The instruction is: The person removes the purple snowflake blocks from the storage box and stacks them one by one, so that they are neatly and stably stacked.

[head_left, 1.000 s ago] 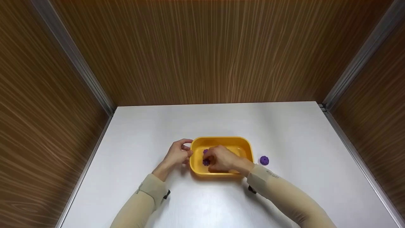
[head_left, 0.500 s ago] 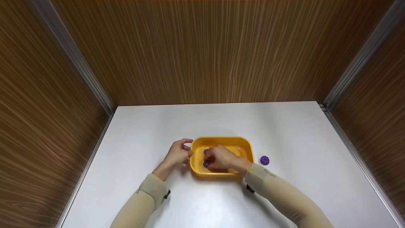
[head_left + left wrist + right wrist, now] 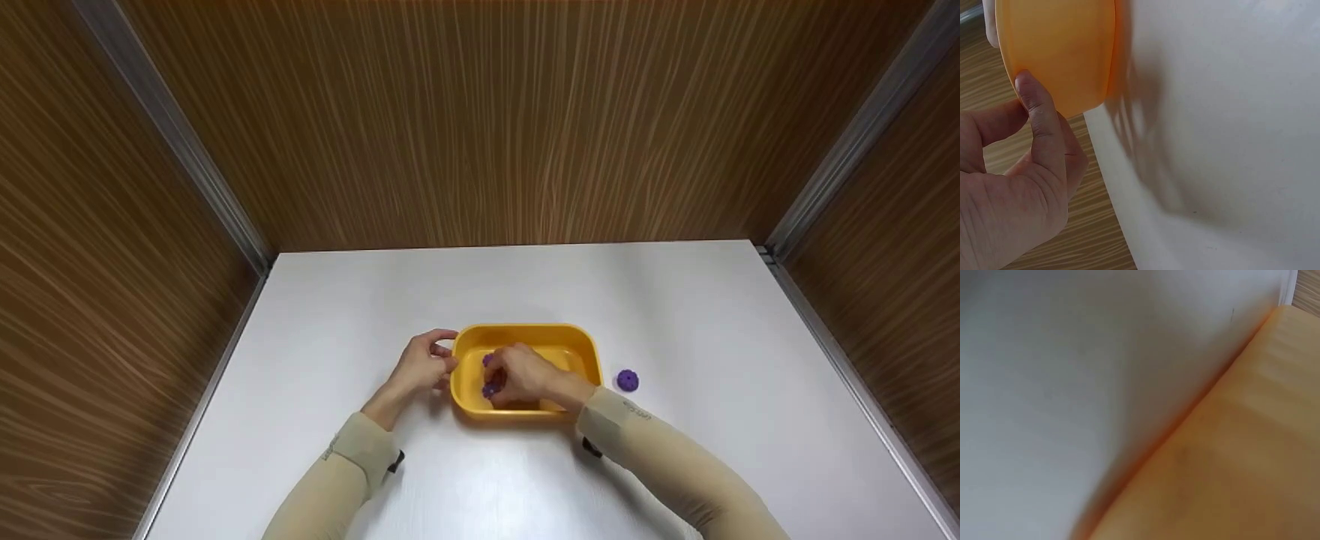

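Observation:
A yellow plastic tray [image 3: 577, 346] stands on the white table. My left hand [image 3: 421, 364] pinches its left end at the rim; in the left wrist view a fingertip [image 3: 1028, 89] of that hand presses the orange-looking tray wall [image 3: 1061, 39]. Reaching over the near side, my right hand [image 3: 527, 373] is down inside the tray with thumb and fingers around a small purple round piece with a notched edge [image 3: 490, 391]. Just beyond those fingers lies another purple piece [image 3: 487, 359], partly hidden. The right wrist view shows only the tray's outer wall [image 3: 1230, 455], not the hand.
A third purple round piece [image 3: 628, 380], with small holes in its top, lies on the white table [image 3: 705, 330] right of the tray. Wood-grain panels [image 3: 495, 127] rise at the back and both sides, joined by metal corner strips.
The purple piece at my right fingertips has shifted slightly toward me, and my right forearm has moved a little left. My left hand and the tray stay put.

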The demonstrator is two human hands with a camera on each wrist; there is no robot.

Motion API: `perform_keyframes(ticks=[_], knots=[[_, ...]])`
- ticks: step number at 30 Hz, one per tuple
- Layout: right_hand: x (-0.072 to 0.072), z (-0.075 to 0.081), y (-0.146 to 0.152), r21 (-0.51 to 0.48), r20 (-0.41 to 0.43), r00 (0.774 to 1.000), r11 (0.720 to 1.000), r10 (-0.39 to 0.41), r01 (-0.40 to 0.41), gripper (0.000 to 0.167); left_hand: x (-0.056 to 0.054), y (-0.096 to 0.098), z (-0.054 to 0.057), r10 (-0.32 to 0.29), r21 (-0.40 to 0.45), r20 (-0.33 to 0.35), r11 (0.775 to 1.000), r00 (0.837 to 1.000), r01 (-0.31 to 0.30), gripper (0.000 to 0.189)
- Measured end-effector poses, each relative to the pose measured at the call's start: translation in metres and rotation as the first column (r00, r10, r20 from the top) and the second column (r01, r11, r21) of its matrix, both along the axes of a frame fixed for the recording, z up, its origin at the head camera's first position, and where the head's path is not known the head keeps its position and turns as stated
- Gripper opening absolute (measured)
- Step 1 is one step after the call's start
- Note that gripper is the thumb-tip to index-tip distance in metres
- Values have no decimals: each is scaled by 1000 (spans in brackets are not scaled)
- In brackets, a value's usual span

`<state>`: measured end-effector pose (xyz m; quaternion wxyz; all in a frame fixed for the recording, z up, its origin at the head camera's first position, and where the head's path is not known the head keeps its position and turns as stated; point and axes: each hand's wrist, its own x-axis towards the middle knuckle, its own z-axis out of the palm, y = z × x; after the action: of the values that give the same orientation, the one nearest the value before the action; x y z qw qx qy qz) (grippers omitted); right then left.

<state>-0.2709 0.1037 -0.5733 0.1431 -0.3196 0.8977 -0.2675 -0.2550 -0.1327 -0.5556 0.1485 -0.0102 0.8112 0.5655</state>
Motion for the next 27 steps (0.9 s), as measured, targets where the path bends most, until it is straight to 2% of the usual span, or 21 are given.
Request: perform_keyframes(ticks=[11, 16, 27], knots=[[3, 1, -2, -3, -22, 1000, 1000, 9, -9, 27, 0, 1, 1, 2, -8, -7, 1000, 1000, -2, 53], [3, 1, 0, -26, -19, 1000, 999, 19, -20, 21, 0, 1, 0, 2, -7, -15, 1000, 1000, -2, 52], [3, 3, 5, -134, 122, 992, 990, -38, 55, 19, -1, 1, -1, 5, -3, -20, 1000, 1000, -5, 52]])
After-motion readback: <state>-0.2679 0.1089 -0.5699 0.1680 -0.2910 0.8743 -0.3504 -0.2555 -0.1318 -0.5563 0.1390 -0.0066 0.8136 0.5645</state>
